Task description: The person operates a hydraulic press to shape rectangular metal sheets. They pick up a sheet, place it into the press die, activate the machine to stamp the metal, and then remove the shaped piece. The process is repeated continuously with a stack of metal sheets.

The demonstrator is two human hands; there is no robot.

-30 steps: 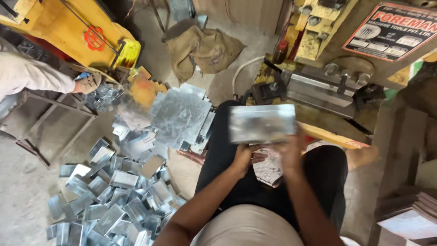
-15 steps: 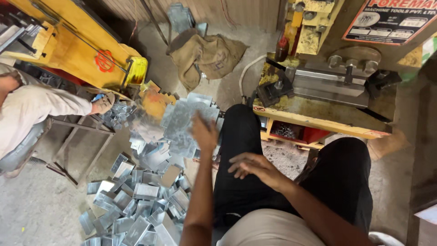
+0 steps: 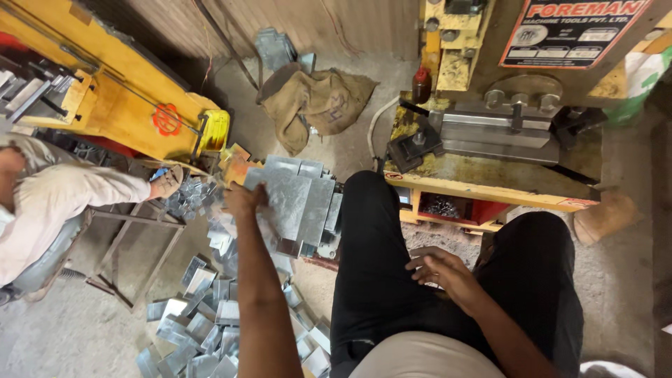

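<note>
From the head camera I look straight down over my own lap, black trousers [image 3: 392,280] filling the lower middle. My left hand [image 3: 245,199] is stretched out ahead to the stack of flat grey metal sheets [image 3: 297,203] that sits on the floor just left of my left knee; the fingers curl over the near left edge of the top sheet, thumb side hidden, so I cannot tell whether it is truly pinched or only touched. My right hand [image 3: 441,269] rests on my right thigh with the fingers loosely spread and nothing in them. Below the stack lies a heap of small bent metal pieces [image 3: 203,322], scattered across the concrete floor. To the left a co-worker's hand [image 3: 168,183] reaches into another small pile of such pieces — the pale sleeve [image 3: 77,192] runs off the frame edge. Ahead on the right stands a yellow press machine [image 3: 504,133], a brown sack [image 3: 315,101] crumpled on the floor beside it, and a yellow machine frame [image 3: 119,91] crosses the upper left.
</note>
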